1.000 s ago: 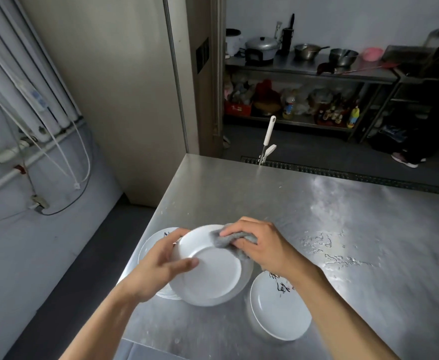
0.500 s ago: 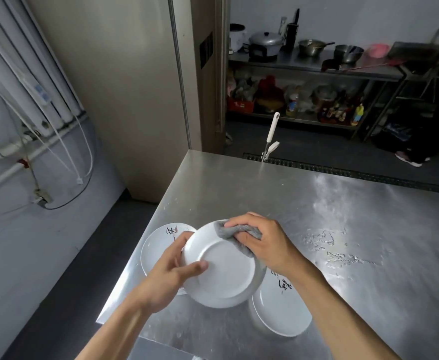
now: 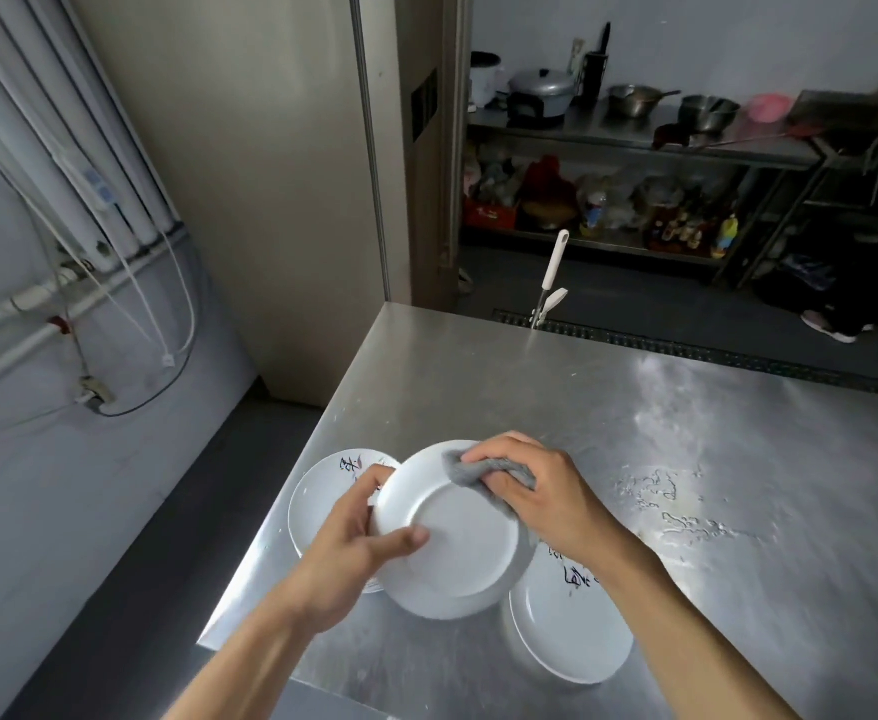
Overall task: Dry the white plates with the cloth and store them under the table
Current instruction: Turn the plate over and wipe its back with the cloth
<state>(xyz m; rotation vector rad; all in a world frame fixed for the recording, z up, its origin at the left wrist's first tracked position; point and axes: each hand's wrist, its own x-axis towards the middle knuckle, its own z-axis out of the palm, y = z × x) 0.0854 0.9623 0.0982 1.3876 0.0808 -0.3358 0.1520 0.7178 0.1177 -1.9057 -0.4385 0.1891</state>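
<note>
My left hand (image 3: 351, 550) grips the left rim of a white plate (image 3: 452, 543) held tilted above the steel table (image 3: 608, 423), thumb on its face. My right hand (image 3: 546, 493) presses a grey cloth (image 3: 470, 472) against the plate's upper right rim. Under the held plate, a white plate with dark writing (image 3: 322, 493) lies on the table at the left, near the edge. Another white plate with writing (image 3: 567, 636) lies at the right, partly hidden by my right forearm.
Water drops (image 3: 681, 511) spot the table right of my hands. A white-handled tool (image 3: 548, 280) sticks up behind the table's far edge. Shelves with pots (image 3: 541, 93) and bottles stand at the back. Pipes and cables (image 3: 89, 252) run along the left wall.
The held plate has turned a little in my left hand, and the cloth has slid along the upper rim. The view has shifted slightly; the plates on the table have not moved.
</note>
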